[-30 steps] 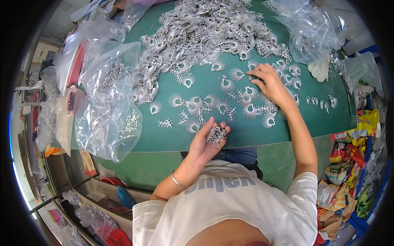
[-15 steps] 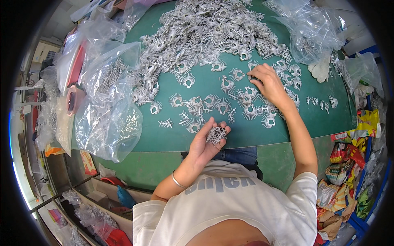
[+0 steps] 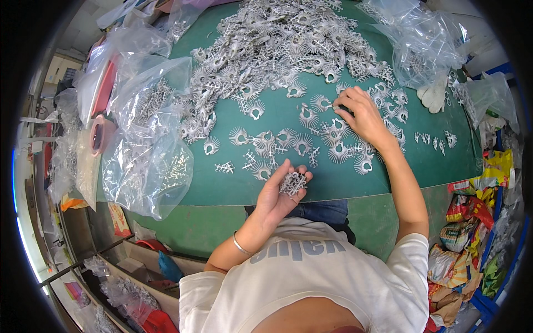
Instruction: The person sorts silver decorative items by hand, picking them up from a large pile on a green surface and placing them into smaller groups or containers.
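Note:
My left hand [image 3: 271, 195] is palm up near the table's front edge, its fingers curled round a clump of small grey branched metal pieces [image 3: 292, 183]. Farther out and to the right, my right hand [image 3: 362, 115] is in a pinch just above the table. A small greyish bit shows at its fingertips, too small to name. Right beside those fingertips lies a fan-shaped metal piece [image 3: 320, 102] with thin spokes. More fan-shaped and branched pieces [image 3: 265, 141] lie loosely spread between my hands and the large heap [image 3: 294, 41].
The green table [image 3: 222, 188] bears clear plastic bags [image 3: 147, 150] of parts on the left and another bag [image 3: 422, 50] at the far right. A white glove [image 3: 432, 97] lies near it. A short row of small pieces [image 3: 433, 140] sits at the right. Colourful packets [image 3: 466, 213] fill the right side.
My right hand has shifted very slightly left, toward the fan-shaped piece, fingertips still together. My left hand and its clump have stayed in place.

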Demonstrator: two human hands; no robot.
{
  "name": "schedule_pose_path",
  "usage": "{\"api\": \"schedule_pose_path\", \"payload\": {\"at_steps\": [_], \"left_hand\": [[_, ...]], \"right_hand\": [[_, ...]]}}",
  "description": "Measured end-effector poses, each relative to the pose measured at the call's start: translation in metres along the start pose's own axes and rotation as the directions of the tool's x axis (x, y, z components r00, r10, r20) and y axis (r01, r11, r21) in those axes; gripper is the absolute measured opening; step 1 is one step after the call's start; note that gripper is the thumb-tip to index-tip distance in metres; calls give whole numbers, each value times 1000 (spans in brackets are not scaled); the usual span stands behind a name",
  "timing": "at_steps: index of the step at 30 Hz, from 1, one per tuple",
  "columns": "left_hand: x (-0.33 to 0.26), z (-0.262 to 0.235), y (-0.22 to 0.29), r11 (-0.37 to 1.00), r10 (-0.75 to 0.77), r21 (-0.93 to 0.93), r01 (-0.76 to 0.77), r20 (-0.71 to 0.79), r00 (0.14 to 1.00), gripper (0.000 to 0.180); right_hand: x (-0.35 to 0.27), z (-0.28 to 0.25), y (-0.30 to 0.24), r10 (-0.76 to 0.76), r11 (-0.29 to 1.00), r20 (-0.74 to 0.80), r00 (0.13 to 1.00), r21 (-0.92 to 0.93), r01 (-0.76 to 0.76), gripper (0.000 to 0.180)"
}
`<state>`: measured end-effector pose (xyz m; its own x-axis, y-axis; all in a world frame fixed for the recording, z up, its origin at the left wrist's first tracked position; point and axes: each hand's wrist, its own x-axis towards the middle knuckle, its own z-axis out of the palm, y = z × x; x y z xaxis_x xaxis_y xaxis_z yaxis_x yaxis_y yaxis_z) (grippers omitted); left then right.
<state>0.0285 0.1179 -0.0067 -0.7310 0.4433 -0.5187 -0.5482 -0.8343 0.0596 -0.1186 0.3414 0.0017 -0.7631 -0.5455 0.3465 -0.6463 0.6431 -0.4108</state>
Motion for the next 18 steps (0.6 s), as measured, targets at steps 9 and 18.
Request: {"api": "schedule_pose_path", "payload": {"at_steps": [9, 18], "left_hand": [[-1, 0, 0, 1000, 2, -11, -2, -5, 1000, 20], [-1, 6, -3, 1000, 6, -17, -7, -73, 997, 20]], "right_hand": [[-2, -13, 4, 436, 845, 8, 900, 340, -413, 16], [18, 8, -19, 301, 816, 130, 945, 477, -326, 12]]}}
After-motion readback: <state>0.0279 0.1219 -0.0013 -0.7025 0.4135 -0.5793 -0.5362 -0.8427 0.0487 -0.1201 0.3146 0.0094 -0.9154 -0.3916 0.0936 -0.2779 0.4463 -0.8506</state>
